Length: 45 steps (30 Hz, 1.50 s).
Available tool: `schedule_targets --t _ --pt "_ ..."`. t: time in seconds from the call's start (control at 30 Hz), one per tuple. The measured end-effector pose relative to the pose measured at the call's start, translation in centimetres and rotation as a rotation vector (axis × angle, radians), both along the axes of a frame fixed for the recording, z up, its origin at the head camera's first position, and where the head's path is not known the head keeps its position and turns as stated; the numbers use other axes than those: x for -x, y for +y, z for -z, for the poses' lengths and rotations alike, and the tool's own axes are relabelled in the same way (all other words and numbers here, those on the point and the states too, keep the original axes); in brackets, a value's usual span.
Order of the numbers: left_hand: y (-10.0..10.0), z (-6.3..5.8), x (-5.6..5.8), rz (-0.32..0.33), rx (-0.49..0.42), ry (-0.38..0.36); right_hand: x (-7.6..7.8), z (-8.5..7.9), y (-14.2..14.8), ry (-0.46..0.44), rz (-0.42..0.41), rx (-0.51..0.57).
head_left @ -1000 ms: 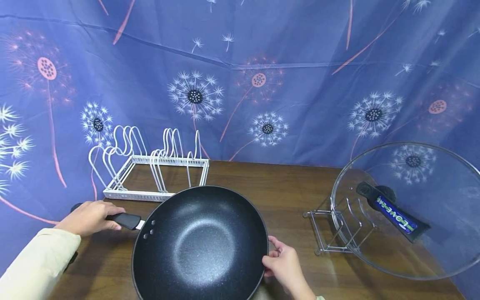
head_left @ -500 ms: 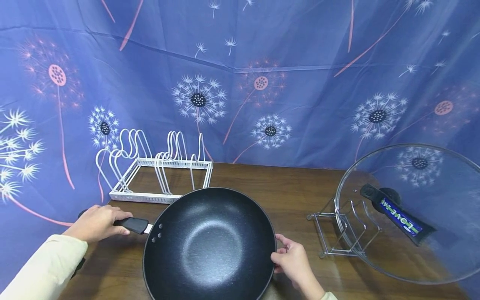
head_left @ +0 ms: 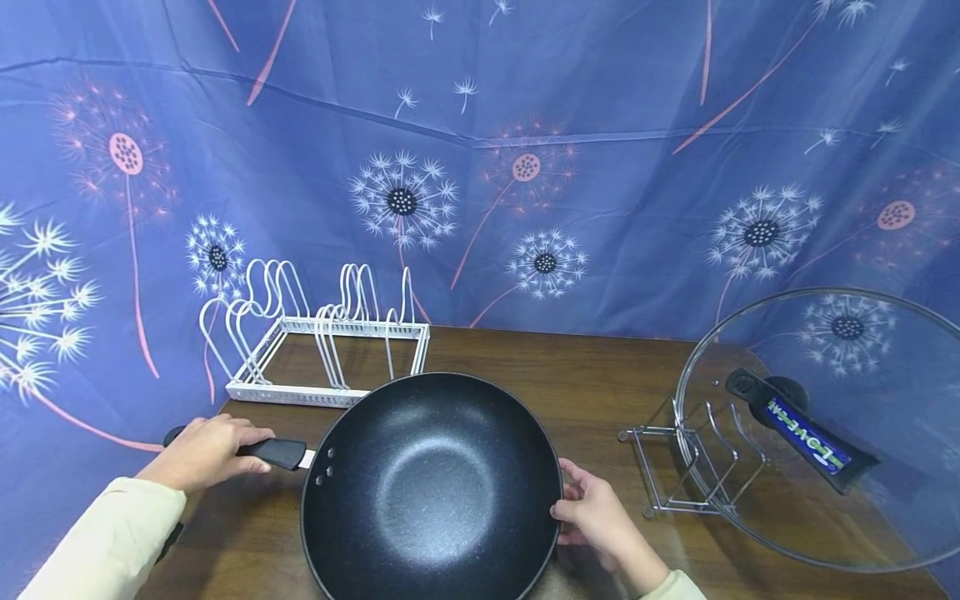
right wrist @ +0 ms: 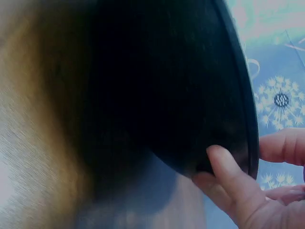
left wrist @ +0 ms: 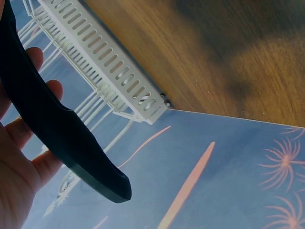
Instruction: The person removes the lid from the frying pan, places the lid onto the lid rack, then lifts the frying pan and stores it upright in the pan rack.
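Note:
A black wok (head_left: 433, 492) faces inside-up at the front middle of the head view, its lower edge cut off by the frame. My left hand (head_left: 212, 450) grips the wok's black handle (head_left: 279, 452), which is riveted on at the left. In the left wrist view, the handle's end (left wrist: 97, 167) sticks out past the fingers. On the other side, my right hand (head_left: 600, 510) pinches the wok's right rim. The right wrist view has the thumb (right wrist: 226, 167) on the dark wall near the rim, with other fingers across the edge.
A white wire rack (head_left: 292, 393) stands behind the wok at the back left of the wooden table (head_left: 570, 375). At the right, a small chrome rack (head_left: 675, 505) holds a large glass lid (head_left: 757, 517) upright. A blue dandelion-print cloth (head_left: 465, 200) hangs behind.
The wok, with both hands on it, has shifted slightly to the right. The head view has also turned a little, so the racks and lid appear farther right.

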<state>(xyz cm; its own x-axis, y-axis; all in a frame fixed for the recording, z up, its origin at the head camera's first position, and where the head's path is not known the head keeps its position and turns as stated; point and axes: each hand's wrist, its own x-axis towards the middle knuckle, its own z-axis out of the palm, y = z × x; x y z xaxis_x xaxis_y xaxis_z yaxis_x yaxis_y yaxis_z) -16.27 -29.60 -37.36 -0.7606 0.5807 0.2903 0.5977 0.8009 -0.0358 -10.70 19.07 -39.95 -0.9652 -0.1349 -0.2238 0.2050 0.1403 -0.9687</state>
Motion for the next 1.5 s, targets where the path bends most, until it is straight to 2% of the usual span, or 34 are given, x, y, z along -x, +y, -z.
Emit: schedule_targets --t 0.17,0.4,0.57,0.7,0.97,1.2,1.33,1.5 --pt "0.3 0.1 -0.1 -0.012 0.006 0.021 -1.1 0.2 -0.3 -0.021 -0.058 0.086" --pt "0.6 0.2 -0.8 -0.042 -0.001 0.048 -2.8 0.6 -0.7 -0.051 -0.075 0.136" --pt "0.6 0.0 -0.9 -0.058 0.001 0.069 -3.2 0.6 -0.8 -0.049 -0.079 0.166" --pt "0.7 0.2 -1.0 -0.064 -0.001 0.041 -3.1 0.6 -0.5 -0.038 -0.066 0.154" --pt "1.2 0.7 -1.1 -0.025 -0.037 0.073 -2.9 0.5 0.5 -0.056 -0.049 0.195" --pt "2.1 1.3 -1.1 0.005 -0.076 0.141 -2.0 0.1 1.0 -0.056 0.007 0.188" --pt "2.4 1.9 -1.4 0.033 -0.104 0.194 -1.4 0.1 1.6 -0.058 0.025 0.136" --pt "3.2 2.7 -2.0 0.034 -0.152 0.241 -0.2 0.1 2.9 -0.038 0.011 0.077"
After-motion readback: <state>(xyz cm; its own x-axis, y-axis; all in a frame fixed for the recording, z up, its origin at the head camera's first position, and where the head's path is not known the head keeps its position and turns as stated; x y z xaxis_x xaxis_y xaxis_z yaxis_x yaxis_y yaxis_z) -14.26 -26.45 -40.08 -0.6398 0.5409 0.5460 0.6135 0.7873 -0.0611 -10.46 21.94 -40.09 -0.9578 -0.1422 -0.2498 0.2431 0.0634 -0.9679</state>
